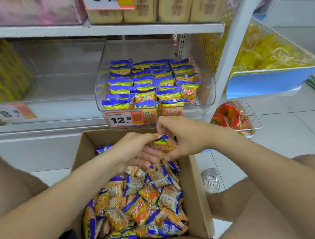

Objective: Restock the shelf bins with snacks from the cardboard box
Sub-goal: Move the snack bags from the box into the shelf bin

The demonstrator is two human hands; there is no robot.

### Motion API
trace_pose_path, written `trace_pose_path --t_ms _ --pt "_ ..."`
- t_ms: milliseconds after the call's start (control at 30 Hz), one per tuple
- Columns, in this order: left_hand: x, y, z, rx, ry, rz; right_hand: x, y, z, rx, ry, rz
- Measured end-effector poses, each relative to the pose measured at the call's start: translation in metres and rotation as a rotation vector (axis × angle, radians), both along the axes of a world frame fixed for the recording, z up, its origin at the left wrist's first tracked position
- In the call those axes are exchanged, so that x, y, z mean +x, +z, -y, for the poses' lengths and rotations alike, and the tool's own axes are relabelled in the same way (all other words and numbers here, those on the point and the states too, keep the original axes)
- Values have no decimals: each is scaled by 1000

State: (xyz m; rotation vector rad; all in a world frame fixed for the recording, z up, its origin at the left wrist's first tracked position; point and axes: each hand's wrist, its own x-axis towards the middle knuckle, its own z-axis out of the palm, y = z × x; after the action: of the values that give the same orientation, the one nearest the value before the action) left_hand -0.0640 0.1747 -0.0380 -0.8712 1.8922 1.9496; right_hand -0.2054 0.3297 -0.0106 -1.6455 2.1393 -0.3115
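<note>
L hand (136, 150) & R hand (182, 134) both pinch one blue-orange snack pkt (163, 143) over far end of cardboard box (194, 189), below clear shelf bin (206, 95); judged light, crinkly, crushable, slick film, so hold by sealed edges w/o squeezing.

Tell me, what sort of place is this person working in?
Most likely a shop's snack aisle: shelves carry orange price tags, a clear bin displays rows of identical snack packets, and a cardboard box of the same packets sits below.
</note>
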Motion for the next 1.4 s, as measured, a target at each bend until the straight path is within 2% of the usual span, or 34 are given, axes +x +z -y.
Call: trace_pose_path --t_ms 100,200,267,400,533,633,667,767,867,967,1033,1133,1300,1400 --pt "11 30 7 -201 77 -119 -2 17 2 -170 -112 123" --pt "10 51 13 -473 121 -412 -4 30 2 -218 -190 413" --pt "7 60 16 -494 107 -526 -2 33 3 -259 -216 519" --pt "2 68 27 -423 209 -574 -2 38 1 -382 -350 605" --pt "-1 75 24 -508 145 -616 -2 48 0 -497 -293 402" --pt "-9 78 18 -465 208 -643 -19 56 -3 -582 -427 291" --pt "-13 76 18 -527 218 -643 -28 60 -5 -656 -491 190" --pt "-21 66 19 -933 64 -658 -52 74 -19 -858 -638 -141" --pt "-33 56 17 -1193 -212 -642 -69 74 -27 -717 -616 -441" --pt "-53 52 15 -1307 -446 -553 -78 64 -19 -546 -584 -506" --pt "-69 48 16 -1364 -531 -524 -81 65 -12 -539 -588 -498" --pt "-87 42 18 -1410 -578 -478 -84 73 -7 -536 -582 -488" --pt "-100 36 22 -1451 -595 -385 -92 68 0 -93 -505 -440" --pt "-99 34 20 -1506 -550 -401 -92 63 10 21 -426 -566"
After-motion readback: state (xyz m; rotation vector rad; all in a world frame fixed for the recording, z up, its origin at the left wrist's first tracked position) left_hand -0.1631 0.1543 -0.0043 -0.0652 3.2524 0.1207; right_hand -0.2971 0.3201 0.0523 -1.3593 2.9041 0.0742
